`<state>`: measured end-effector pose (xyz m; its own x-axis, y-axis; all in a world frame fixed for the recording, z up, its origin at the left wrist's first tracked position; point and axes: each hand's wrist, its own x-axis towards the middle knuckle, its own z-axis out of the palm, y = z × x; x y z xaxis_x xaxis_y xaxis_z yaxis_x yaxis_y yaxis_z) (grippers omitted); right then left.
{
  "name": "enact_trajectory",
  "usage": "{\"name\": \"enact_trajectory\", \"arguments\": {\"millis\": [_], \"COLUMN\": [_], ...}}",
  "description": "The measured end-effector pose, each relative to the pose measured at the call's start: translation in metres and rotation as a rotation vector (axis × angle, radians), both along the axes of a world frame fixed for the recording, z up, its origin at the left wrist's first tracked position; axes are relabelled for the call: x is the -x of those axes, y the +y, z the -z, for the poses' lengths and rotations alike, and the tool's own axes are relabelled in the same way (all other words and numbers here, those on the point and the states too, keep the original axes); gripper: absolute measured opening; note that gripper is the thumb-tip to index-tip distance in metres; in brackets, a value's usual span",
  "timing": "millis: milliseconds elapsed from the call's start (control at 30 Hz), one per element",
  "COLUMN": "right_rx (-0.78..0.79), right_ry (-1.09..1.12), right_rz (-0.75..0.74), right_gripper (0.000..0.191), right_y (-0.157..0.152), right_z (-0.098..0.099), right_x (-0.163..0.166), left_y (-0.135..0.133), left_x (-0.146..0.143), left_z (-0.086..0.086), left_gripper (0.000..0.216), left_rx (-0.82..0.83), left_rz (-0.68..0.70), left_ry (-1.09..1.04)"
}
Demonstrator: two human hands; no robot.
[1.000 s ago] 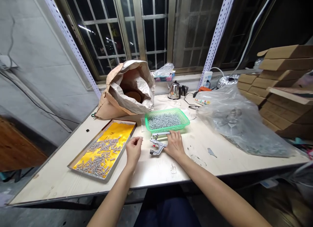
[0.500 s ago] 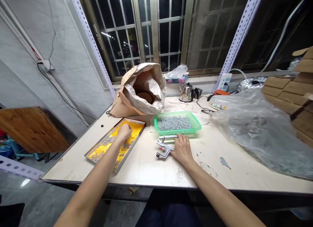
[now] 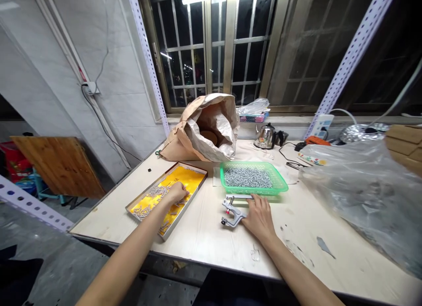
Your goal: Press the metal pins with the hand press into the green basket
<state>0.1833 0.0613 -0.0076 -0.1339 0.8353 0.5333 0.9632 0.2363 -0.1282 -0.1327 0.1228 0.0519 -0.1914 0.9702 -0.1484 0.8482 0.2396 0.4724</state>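
Observation:
My left hand (image 3: 176,193) is closed, fingers pinched together, low over a shallow cardboard tray (image 3: 197,188) with a yellow lining. Small metal pins (image 3: 142,212) lie scattered in that tray, some right under the hand; whatever the fingertips hold is hidden. My right hand (image 3: 261,213) is wrapped round a pair of silver-grey snap-fastener pliers (image 3: 236,217), whose open jaws point left just above the table. Right behind the pliers stands a green plastic basket (image 3: 281,181), with a thick layer of similar metal pins (image 3: 248,177) in it.
A large open paper sack (image 3: 184,139) leans at the back of the table (image 3: 204,240). Farther right are a metal kettle (image 3: 264,136), a power strip (image 3: 321,125) with cables, and a big clear plastic bag (image 3: 359,196). A grey scrap (image 3: 325,246) lies near the right forearm.
The camera view has swung, so everything sits lower and farther right. My left hand has come slightly nearer to me within the tray. My right hand keeps its grip on the pliers.

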Motion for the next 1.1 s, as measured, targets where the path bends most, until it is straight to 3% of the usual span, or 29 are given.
{"name": "enact_trajectory", "arguments": {"millis": [233, 367, 467, 567, 767, 833, 900, 1000, 1100], "right_rx": [-0.027, -0.048, -0.063, -0.073, -0.086, -0.087, -0.088, -0.073, -0.056], "right_ry": [-0.062, -0.089, -0.101, -0.119, -0.127, -0.122, -0.115, -0.101, -0.075], "right_rz": [-0.026, -0.034, -0.035, -0.034, -0.046, -0.046, -0.038, -0.019, -0.005], "right_gripper": [0.047, 0.044, 0.044, 0.046, 0.048, 0.048, 0.048, 0.047, 0.043], "right_y": [0.002, 0.003, 0.003, 0.003, 0.003, 0.002, 0.001, -0.001, -0.003], "right_z": [0.008, 0.010, 0.011, 0.013, 0.013, 0.011, 0.008, 0.005, 0.001], "right_x": [-0.001, -0.002, -0.002, -0.003, -0.003, -0.002, 0.000, 0.003, 0.006], "left_y": [-0.009, -0.010, -0.007, -0.006, -0.018, -0.026, -0.035, -0.048, -0.057], "left_x": [0.024, 0.009, -0.007, -0.010, 0.005, -0.002, -0.020, -0.061, -0.095], "left_z": [-0.002, -0.006, -0.004, -0.001, -0.008, -0.010, -0.006, 0.011, 0.031], "left_gripper": [0.008, 0.023, 0.016, 0.011, 0.014, 0.013, 0.012, 0.006, 0.010], "left_rx": [-0.099, -0.115, 0.017, 0.071, -0.073, -0.147, -0.198, -0.165, -0.116], "left_rz": [0.002, 0.213, 0.319, 0.258, 0.157, 0.132, 0.097, 0.079, 0.071], "left_ry": [0.102, 0.136, 0.100, 0.088, 0.095, -0.025, -0.314, -0.742, -0.893]}}
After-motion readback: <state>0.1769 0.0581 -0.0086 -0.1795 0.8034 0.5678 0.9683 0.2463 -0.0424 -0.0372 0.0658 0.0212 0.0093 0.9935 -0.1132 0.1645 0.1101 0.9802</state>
